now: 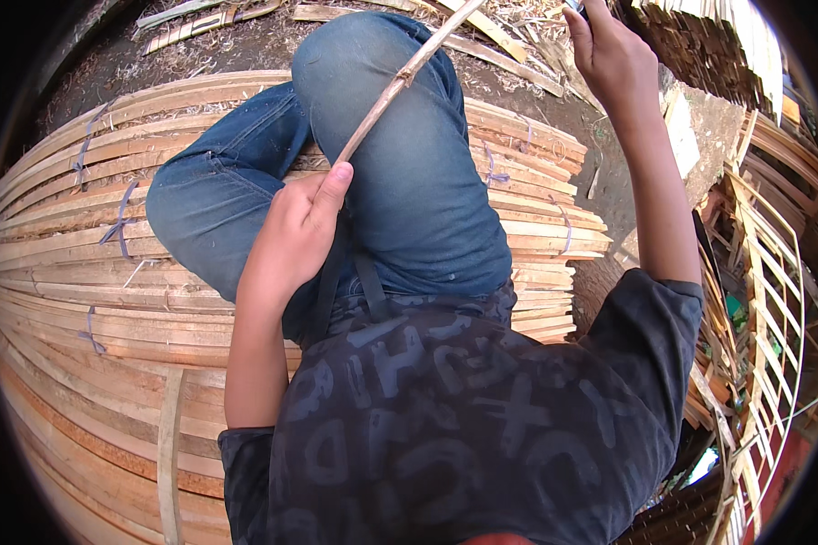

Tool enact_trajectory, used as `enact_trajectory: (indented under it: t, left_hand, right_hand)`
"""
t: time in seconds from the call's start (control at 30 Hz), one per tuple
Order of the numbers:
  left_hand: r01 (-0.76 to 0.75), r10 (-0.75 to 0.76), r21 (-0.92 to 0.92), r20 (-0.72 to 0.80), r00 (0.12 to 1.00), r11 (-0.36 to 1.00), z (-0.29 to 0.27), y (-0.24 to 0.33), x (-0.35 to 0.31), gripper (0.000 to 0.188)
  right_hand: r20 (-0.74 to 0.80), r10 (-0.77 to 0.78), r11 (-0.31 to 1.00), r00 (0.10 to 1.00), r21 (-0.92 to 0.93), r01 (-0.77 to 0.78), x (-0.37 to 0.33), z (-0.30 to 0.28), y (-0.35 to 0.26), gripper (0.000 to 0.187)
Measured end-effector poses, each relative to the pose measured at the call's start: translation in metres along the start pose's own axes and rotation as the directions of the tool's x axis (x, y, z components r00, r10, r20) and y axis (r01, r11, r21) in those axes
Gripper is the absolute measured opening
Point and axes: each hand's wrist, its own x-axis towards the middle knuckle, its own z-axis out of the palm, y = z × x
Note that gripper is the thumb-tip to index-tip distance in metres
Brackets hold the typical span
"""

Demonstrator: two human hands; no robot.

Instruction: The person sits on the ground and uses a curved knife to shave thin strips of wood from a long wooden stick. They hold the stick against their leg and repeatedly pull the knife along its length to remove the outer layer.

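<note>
**Knotty stick (373, 114) in the left hand (302, 221)**

Slats (123, 329) already lie tied in bundles with purple ties (121, 222); the stick shows a knot and rough patches, so work on it looks unfinished. The left hand grips its near end, slanting it over the raised knee (338, 68) past the slats' far edge. The right hand (616, 59), arm extended, wraps a bluish object (573, 4), mostly cut off.
</note>
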Motion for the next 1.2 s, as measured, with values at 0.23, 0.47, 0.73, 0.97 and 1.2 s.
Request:
enact_trajectory:
  t: [0.23,0.47,0.73,0.97,1.2]
  left_hand:
    - [-0.059,0.06,-0.053,0.015,0.998,0.997,0.002,-0.01,0.005,0.051]
    - [0.024,-0.023,-0.052,0.019,1.0,0.998,0.0,-0.018,0.004,0.052]
    - [0.024,-0.024,-0.01,0.048,0.999,1.0,-0.004,-0.012,0.007,0.053]
    - [0.038,-0.034,-0.083,0.055,0.998,0.996,0.001,-0.022,0.007,0.055]
    - [0.011,-0.008,-0.074,0.043,0.999,0.997,-0.001,-0.012,0.005,0.056]
  right_hand:
    - [-0.091,-0.029,0.994,0.995,-0.104,0.019,-0.005,0.027,0.024,0.025]
    - [0.045,-0.23,0.973,0.972,-0.005,0.23,-0.017,-0.005,-0.036,0.027]
    - [0.066,0.027,0.995,0.997,-0.096,-0.02,-0.012,0.002,-0.007,0.027]
    - [0.17,-0.212,0.977,0.962,0.07,0.203,-0.031,-0.011,-0.044,0.026]
    - [0.013,-0.124,0.978,0.992,-0.17,0.124,-0.005,0.021,0.041,0.026]
